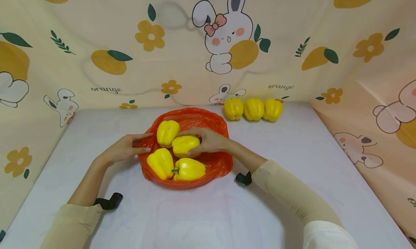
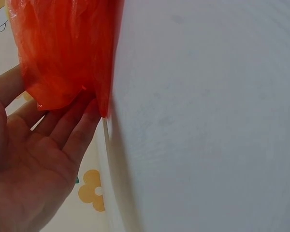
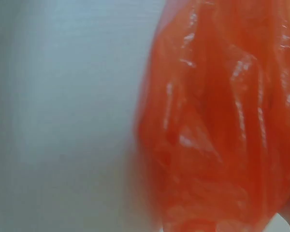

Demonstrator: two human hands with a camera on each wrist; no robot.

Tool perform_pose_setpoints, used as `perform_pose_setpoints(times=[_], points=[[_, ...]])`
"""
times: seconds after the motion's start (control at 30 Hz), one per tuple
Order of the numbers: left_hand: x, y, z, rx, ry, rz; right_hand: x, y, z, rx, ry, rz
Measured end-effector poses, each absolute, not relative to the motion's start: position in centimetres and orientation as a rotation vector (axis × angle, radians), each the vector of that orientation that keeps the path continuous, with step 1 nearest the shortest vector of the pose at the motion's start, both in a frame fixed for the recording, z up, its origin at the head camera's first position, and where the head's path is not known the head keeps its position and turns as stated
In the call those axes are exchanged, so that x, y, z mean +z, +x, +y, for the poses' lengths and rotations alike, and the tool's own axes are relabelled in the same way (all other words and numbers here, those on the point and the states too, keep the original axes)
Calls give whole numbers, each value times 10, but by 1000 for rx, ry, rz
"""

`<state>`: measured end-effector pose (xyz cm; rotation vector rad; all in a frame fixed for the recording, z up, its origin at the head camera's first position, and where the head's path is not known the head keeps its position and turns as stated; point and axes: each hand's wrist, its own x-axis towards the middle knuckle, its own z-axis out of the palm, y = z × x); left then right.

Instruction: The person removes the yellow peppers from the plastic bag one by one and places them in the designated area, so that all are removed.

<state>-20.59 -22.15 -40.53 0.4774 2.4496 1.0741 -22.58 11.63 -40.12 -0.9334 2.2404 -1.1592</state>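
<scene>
Gripping a pepper (image 1: pixel 182 147): right hand (image 1: pixel 210 140); spread left hand (image 1: pixel 121 148) touches red bag (image 1: pixel 208 116).

In front of me a white tabletop (image 1: pixel 201 220) runs back to a cream cloth (image 1: pixel 195 84) hanging behind it and along both sides. On that I can see a printed rabbit (image 1: pixel 227 36) with a pink bow (image 1: pixel 215 25), ochre flowers (image 1: pixel 150 36), and lettering reading "orange" (image 1: pixel 106 90).

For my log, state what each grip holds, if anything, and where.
Right grip: a yellow pepper, across its body. Left grip touches the red bag at its left edge; hold unclear.
</scene>
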Motion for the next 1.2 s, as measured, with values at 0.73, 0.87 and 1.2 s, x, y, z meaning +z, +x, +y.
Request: perform_pose_setpoints(times=[0.73,0.87,1.2], points=[[-404,-207,-219,1066,440,2429,-371,-229,174,-1351,-628,2484],[-403,-208,-219,1071,438,2420,-368,-231,187,-1428,-597,2502],[-401,-207,-219,1062,439,2419,-372,-230,212,-1447,-448,2580]])
